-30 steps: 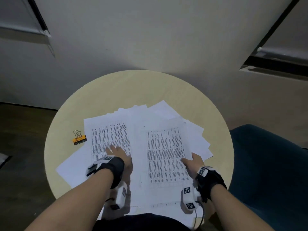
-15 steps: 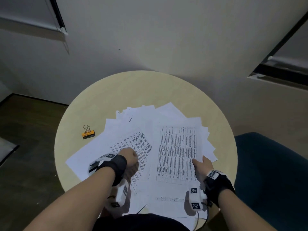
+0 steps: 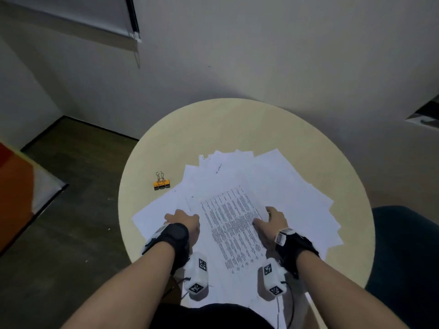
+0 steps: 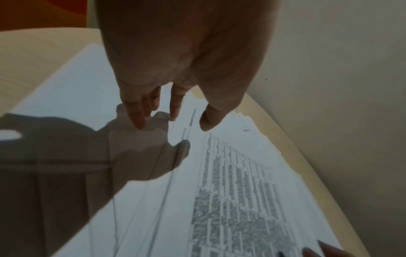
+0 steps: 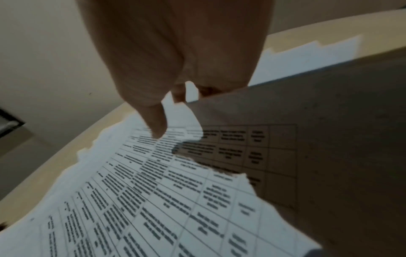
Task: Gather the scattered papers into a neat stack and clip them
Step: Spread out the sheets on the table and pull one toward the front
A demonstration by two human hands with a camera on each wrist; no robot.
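1. the papers (image 3: 273, 184) lie fanned in a loose overlapping pile over the 6 o'clock half of the round table (image 3: 237, 122), corners sticking out toward 12 and 3 o'clock.
2. the printed sheet (image 3: 234, 231), covered in a text table, lies on top, tilted, between the two hands.
3. the left hand (image 3: 184, 223) rests on the pile at the sheet's 9 o'clock edge, its fingers (image 4: 140, 113) relaxed and pointing down at the paper, gripping nothing.
4. the right hand (image 3: 273, 222) holds the sheet's 3 o'clock edge, thumb on top and fingers tucked under the paper.
5. the orange binder clip (image 3: 161, 182) lies alone on the bare table at 10 o'clock of the pile, just beside the nearest sheet.
6. a dark blue chair (image 3: 408, 257) stands at 4 o'clock of the table.
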